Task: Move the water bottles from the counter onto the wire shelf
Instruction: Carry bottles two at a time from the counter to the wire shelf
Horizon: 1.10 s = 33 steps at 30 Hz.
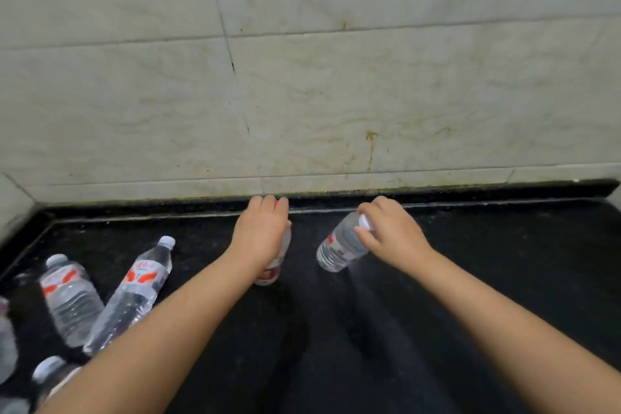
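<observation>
Both hands (260, 232) (391, 235) grip bottles (339, 247) over black counter (487, 279).

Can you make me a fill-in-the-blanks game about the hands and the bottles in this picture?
1. Each hand grips one water ____.
2. The right hand holds its tilted bottle by the white ____.
3. The counter is ____ in colour.
4. More bottles lie on the person's ____ side.

Missing words: bottle; cap; black; left
</observation>
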{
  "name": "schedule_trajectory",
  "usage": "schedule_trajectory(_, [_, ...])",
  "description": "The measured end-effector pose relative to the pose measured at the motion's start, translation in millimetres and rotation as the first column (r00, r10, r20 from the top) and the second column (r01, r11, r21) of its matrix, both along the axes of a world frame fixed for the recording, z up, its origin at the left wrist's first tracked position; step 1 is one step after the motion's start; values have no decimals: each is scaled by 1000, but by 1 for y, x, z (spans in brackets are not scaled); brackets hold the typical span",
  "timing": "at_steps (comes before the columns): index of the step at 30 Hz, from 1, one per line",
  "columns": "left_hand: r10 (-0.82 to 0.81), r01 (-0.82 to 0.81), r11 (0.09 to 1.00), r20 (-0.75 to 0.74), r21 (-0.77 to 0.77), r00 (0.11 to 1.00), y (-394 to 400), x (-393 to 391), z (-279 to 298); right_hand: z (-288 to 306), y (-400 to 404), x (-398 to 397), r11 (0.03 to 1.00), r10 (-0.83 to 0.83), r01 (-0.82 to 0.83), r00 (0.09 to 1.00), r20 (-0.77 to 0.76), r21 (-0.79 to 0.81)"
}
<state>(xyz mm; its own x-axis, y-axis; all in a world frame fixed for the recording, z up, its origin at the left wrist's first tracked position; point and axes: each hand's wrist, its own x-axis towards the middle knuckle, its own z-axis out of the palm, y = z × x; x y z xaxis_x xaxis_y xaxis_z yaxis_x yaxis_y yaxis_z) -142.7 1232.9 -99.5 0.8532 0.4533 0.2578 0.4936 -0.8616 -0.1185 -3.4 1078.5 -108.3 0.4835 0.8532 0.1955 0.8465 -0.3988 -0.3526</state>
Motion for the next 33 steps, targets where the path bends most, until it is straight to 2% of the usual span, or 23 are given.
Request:
schedule_trajectory(3, [-19,28,989,64,-147,998,-56,11,21,18,-45,-3,995,-48,54,996,78,-88])
schedule_trajectory(6, [-125,151,975,164,-162,979,-123,30,38,35,-116,5,988,-117,126,989,95,-94])
schedule_trajectory(11, [-355,408,902,300,-137,885,-249,69,68,77,-261,24,977,-212,212,972,99,16])
schedule_trajectory(13, [-396,440,893,295,-96,869,-297,83,74,93,-316,31,970,-243,237,960,136,60])
schedule_trajectory(16, [-522,549,835,366,35,771,-362,109,81,116,-385,46,949,-310,289,932,189,129])
schedule_trajectory(20, [-646,635,757,327,154,690,-430,158,101,151,-461,72,907,-418,387,872,253,165])
schedule_trajectory(25, [-776,716,618,398,325,488,-504,231,142,195,-536,115,867,-494,444,824,277,224])
schedule_trajectory(28, [-799,722,581,434,377,417,-537,272,169,218,-567,147,840,-533,465,804,265,278])
schedule_trajectory(33, [-778,696,598,495,396,387,-589,351,230,263,-608,223,800,-582,465,754,304,380])
